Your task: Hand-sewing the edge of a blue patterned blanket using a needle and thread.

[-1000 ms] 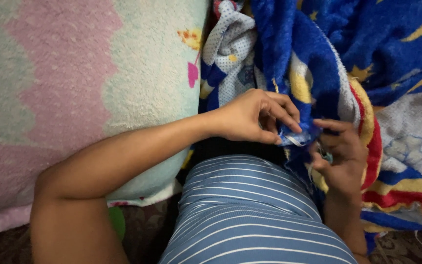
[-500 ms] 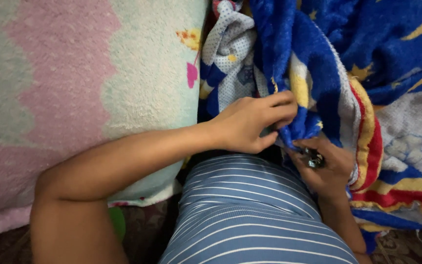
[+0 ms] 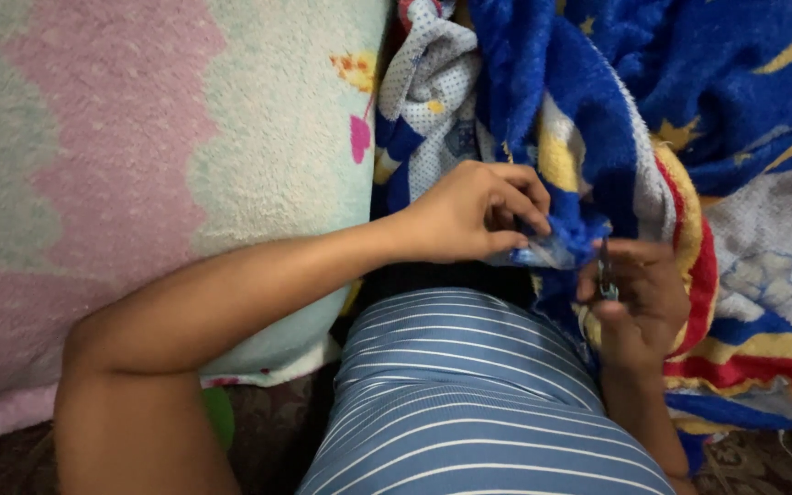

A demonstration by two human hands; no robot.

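Two hands working a small metal tool at the edge of a blue blanket.

The left hand (image 3: 478, 215) is pinching a fold of the blue fleece blanket (image 3: 588, 119) tight between thumb and fingers, forearm reaching across the striped lap (image 3: 469, 394), while the right hand (image 3: 639, 302) is curling shut around a small metal tool (image 3: 606, 280), wrist bent upward. The tool's tip is sitting just beside the left fingertips, so a slip could be nicking them, and the thick pile could be catching it. A pink and green blanket (image 3: 139, 156) is lying to the left.
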